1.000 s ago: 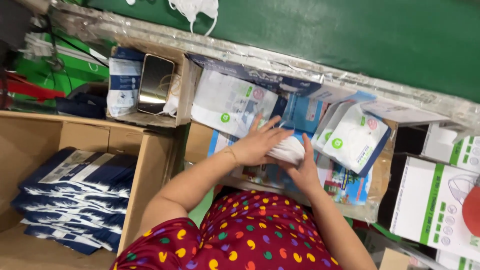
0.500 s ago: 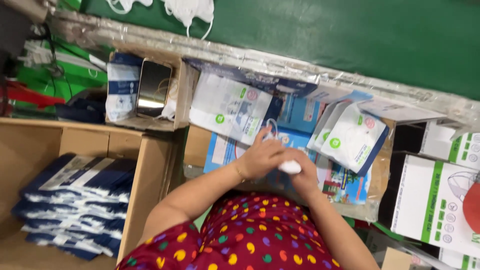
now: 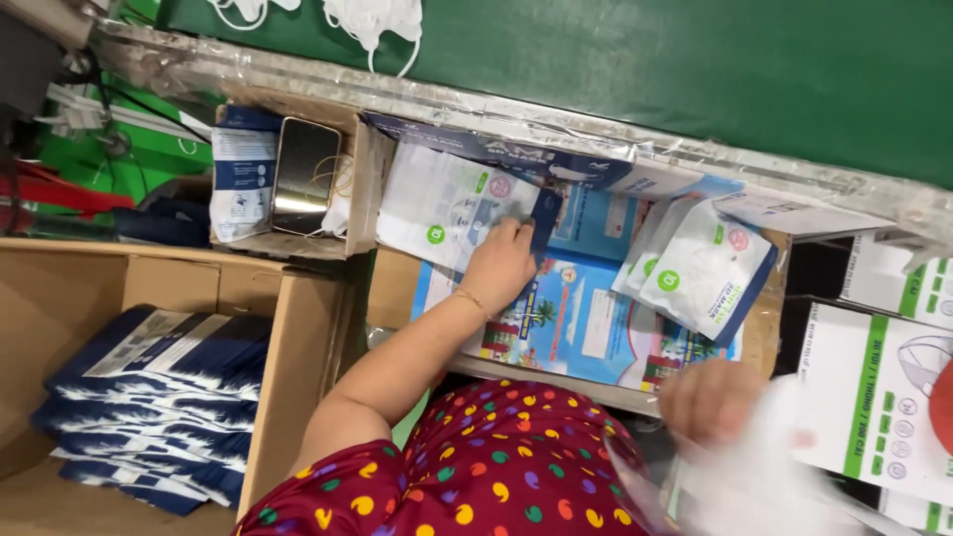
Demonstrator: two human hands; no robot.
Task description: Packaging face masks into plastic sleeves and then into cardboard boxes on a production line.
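Reaching into the centre tray (image 3: 397,288), the left hand (image 3: 501,263) pinched a white packet (image 3: 437,203); the right hand (image 3: 710,397), lower right, gripped blurred clear plastic (image 3: 764,476).

Right hand (image 3: 713,399) and its white item (image 3: 764,476) — motion-blurred, indistinct

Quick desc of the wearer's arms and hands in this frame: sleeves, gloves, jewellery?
Both hands are bare, no gloves. The left hand shows clearly; a thin bracelet circles its wrist, and the forearm is uncovered up to a short sleeve of dark red fabric with multicoloured dots. The right hand is motion-blurred, so rings or other detail cannot be told.
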